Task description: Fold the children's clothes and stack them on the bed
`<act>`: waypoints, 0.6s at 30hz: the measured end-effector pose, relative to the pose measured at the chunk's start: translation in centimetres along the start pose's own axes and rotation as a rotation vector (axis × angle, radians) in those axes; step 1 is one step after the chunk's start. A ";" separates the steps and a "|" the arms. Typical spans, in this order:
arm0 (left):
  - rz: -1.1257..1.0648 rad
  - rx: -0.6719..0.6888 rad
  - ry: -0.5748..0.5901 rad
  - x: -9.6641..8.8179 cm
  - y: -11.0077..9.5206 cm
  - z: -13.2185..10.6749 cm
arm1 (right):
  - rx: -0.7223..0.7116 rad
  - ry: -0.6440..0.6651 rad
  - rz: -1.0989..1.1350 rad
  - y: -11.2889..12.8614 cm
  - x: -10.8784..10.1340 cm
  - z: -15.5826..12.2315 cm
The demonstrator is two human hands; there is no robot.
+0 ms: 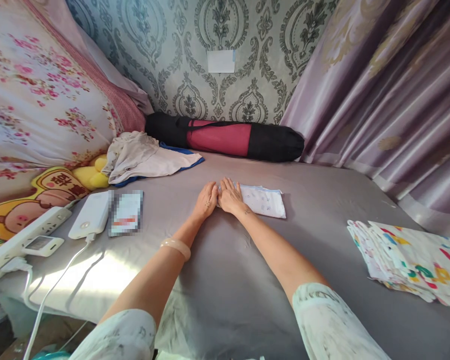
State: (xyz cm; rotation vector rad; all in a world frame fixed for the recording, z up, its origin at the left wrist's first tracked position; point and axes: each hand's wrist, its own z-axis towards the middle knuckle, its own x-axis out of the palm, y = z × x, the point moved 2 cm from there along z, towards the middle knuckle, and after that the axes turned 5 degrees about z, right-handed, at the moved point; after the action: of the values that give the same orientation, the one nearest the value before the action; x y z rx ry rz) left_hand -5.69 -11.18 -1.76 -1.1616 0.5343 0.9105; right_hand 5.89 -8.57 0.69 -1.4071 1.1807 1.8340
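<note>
A folded white cloth (pixel 264 201) with a pale blue edge and small faint prints lies flat on the grey sheet, in the middle of the head view. My right hand (pixel 230 196) rests palm down over its left part, fingers stretched out. Right beside it, my left hand (pixel 206 201) is closed at the cloth's left end, its fingers curled around the edge. Both hands nearly touch and hide that end of the cloth. A pale bangle (pixel 176 246) circles my left wrist.
Patterned folded cloths (pixel 416 260) lie at the right. On the left are a white power bank (pixel 90 217), a blurred packet (pixel 126 214), a power strip (pixel 30 232) and a yellow cushion (pixel 18 212). Behind lie a crumpled garment (pixel 146 160) and a long black-and-red bag (pixel 225 137).
</note>
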 end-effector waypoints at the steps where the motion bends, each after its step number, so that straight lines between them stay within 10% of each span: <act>1: -0.020 -0.029 -0.004 -0.2 0.0 0.0 | -0.001 0.015 0.003 0.3 0.3 0.2; 18: 0.037 0.074 0.066 0.2 0.1 0.0 | 0.011 0.063 0.122 -0.7 -0.4 -0.1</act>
State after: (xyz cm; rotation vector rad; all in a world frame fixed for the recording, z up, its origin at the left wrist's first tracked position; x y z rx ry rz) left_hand -5.64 -11.12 -1.93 -1.1210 0.6402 0.8795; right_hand 6.69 -8.29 0.86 -1.4238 1.3329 1.8745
